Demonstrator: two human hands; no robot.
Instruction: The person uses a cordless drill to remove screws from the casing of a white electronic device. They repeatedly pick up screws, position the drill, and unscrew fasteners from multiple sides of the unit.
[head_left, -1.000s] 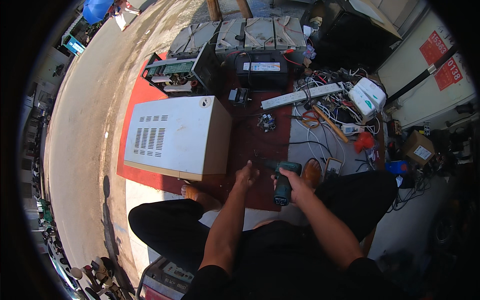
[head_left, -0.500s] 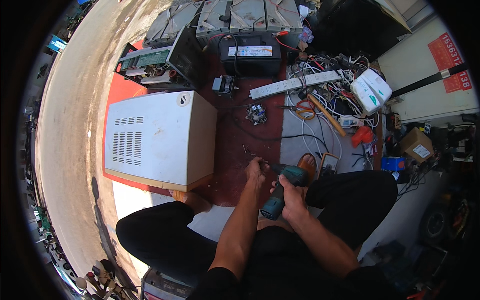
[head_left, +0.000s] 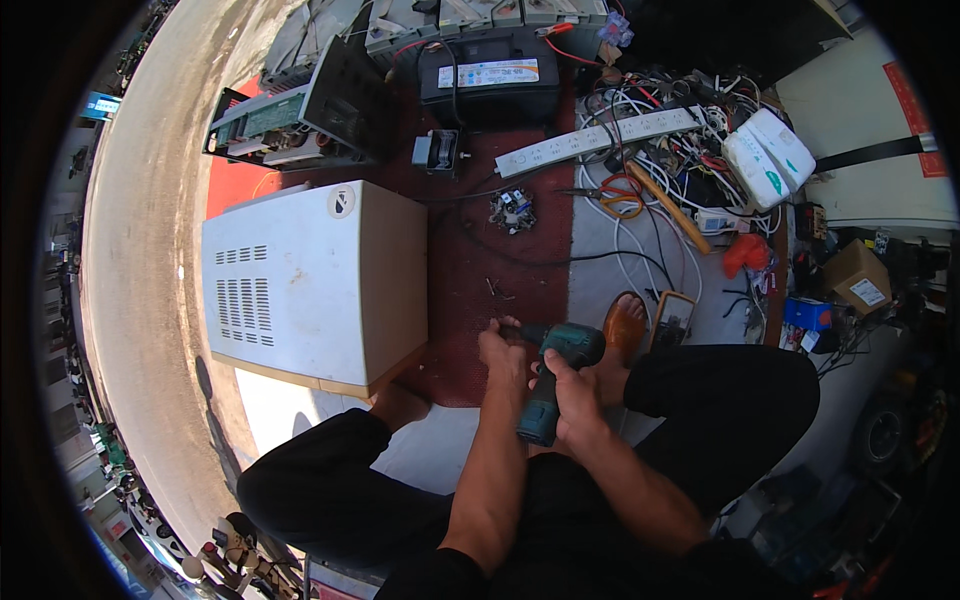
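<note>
My right hand [head_left: 574, 393] is wrapped round the grip of a teal and black cordless drill [head_left: 574, 345]. The drill's nose points left, toward my left hand [head_left: 503, 347]. Curled and pinched together, the left fingers sit at the drill's tip; whatever small piece they hold is hidden. Just beyond that hand, a few small screw-like bits [head_left: 497, 290] lie on the red mat [head_left: 470, 350]. To the left stands a white metal cabinet [head_left: 300, 280] with vent slots and beige sides.
A car battery [head_left: 488, 95], a small transformer-like part [head_left: 437, 152], a pile of screws [head_left: 513, 211] and a power strip [head_left: 600, 140] lie ahead. On the right are tangled cables [head_left: 650, 190], orange-handled scissors [head_left: 622, 198], a hammer handle [head_left: 668, 207] and a multimeter [head_left: 672, 320].
The drill has swung so its nose points more directly left, still in my right hand. My left hand stays at its tip. The whole view has shifted slightly.
</note>
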